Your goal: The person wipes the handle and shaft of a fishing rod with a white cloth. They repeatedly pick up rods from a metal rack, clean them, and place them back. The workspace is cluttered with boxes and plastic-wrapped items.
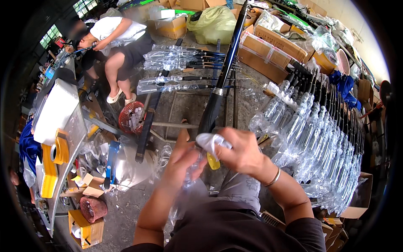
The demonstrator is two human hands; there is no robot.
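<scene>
A black fishing rod (213,106) slants up and away in front of me, its handle end down between my hands. My right hand (243,152), with a bracelet at the wrist, is closed on a crumpled white cloth (211,142) pressed against the handle. Just below the cloth shows a small yellow piece (213,162); its kind is unclear. My left hand (180,161) is wrapped round clear plastic wrap (194,171) at the rod's butt, partly blurred. The very end of the handle is hidden by my hands and the plastic.
Several plastic-wrapped rods lie across a metal rack (147,122) ahead. On the right stands a long row of wrapped rods (310,143). Cardboard boxes (268,50) are stacked behind. A red basket (131,117) and a cluttered table (73,138) are at left, near a seated co-worker (119,35).
</scene>
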